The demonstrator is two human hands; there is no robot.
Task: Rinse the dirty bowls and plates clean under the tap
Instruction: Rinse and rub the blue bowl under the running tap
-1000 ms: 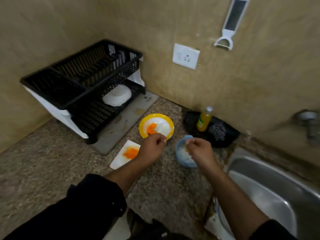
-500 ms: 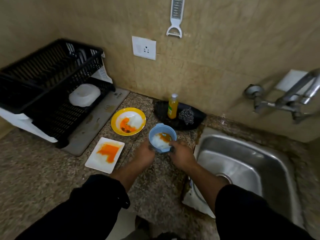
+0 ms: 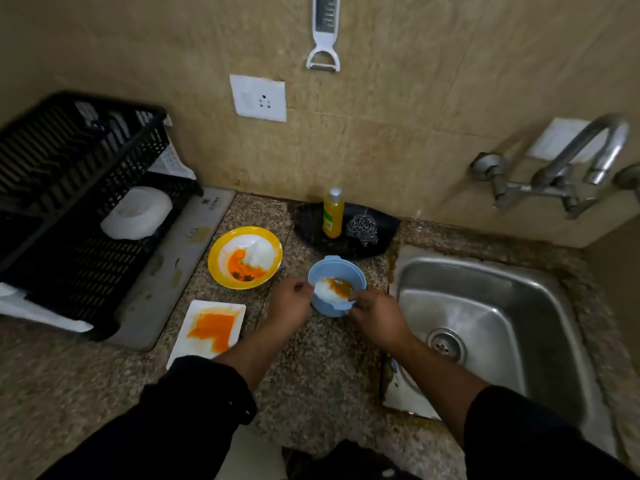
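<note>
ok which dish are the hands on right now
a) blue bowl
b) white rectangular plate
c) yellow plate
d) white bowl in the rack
a: the left hand and the right hand both grip the rim of the blue bowl on the counter, while the other dishes lie untouched.
</note>
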